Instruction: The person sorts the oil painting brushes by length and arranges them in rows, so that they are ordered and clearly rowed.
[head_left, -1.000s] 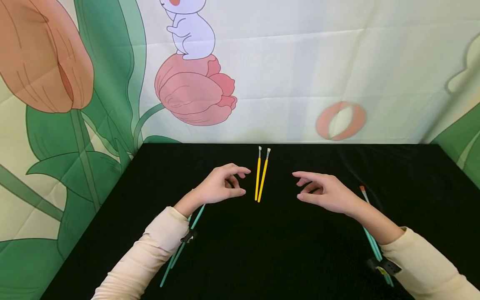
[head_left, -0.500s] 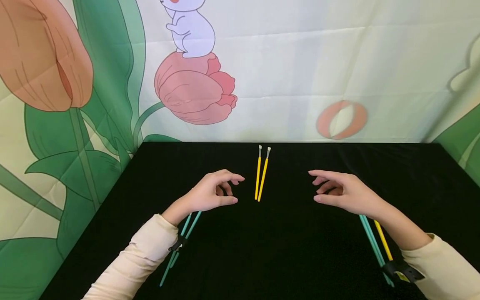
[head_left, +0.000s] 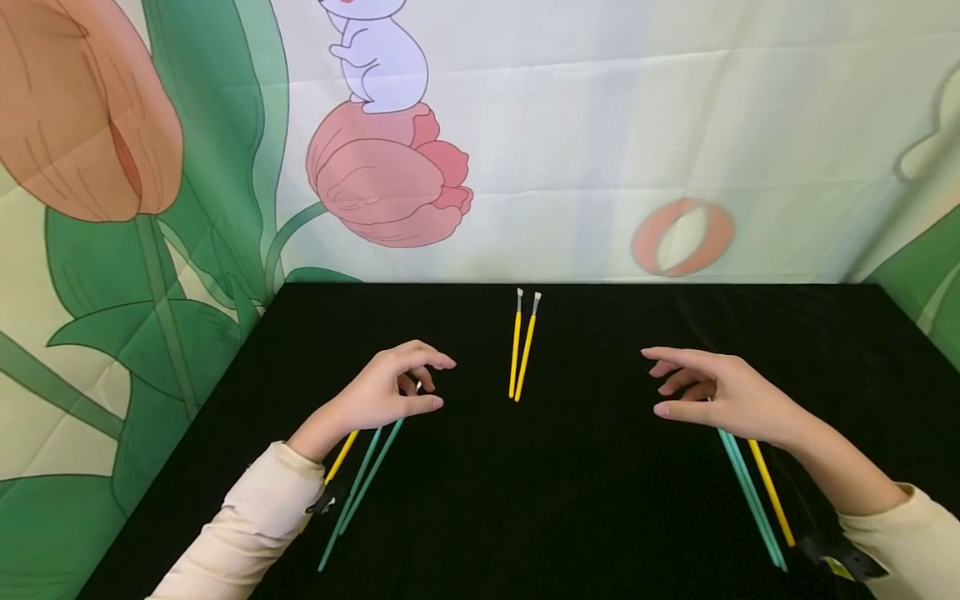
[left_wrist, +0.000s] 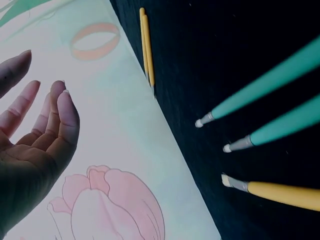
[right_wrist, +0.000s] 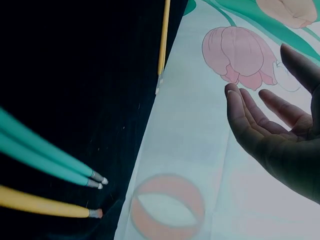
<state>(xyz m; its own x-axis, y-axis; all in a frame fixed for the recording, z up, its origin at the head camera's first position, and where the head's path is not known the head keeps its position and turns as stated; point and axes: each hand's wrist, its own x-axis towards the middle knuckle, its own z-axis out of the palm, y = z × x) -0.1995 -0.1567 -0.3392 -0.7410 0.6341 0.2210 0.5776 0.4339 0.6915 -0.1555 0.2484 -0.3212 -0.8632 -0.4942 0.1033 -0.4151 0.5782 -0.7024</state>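
Note:
Two yellow paintbrushes (head_left: pixel 525 354) lie side by side in the middle of the black cloth, bristles pointing away. My left hand (head_left: pixel 390 387), loosely bent and holding nothing, hovers over the bristle ends of the left group. In the left wrist view that group is two teal paintbrushes (left_wrist: pixel 265 77) and one yellow paintbrush (left_wrist: pixel 285 195). Over on the right, my right hand (head_left: pixel 727 396) is also relaxed, with nothing in its fingers. Near it lie two teal paintbrushes (right_wrist: pixel 50 155) and a yellow paintbrush (right_wrist: pixel 45 202) with reddish bristles. The head view hides their tips behind the hand.
Black cloth (head_left: pixel 570 500) covers the table. Behind its far edge hangs a pale backdrop (head_left: pixel 555 150) printed with tulips and a white animal. Both forearms carry a dark strapped wrist device.
Both hands have moved apart, the left one leftward and the right one rightward, away from the middle brushes. The yellow brush in each side group has come further into view. No brush has moved.

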